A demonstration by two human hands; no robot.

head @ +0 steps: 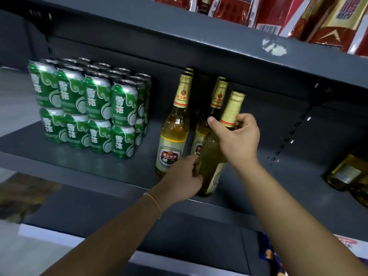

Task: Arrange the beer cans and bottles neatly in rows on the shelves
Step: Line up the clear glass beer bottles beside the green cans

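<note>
The right hand (238, 134) was wrapped around the gold-foiled neck of a beer bottle (212, 156) — its body hung tilted below that grip, base at the shelf (83, 164) front edge. The left hand (184, 176) clasped its lower body.

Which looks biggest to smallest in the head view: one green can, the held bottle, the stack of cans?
1. Stack of cans
2. Held bottle, though it is nearest the camera
3. One green can
</note>
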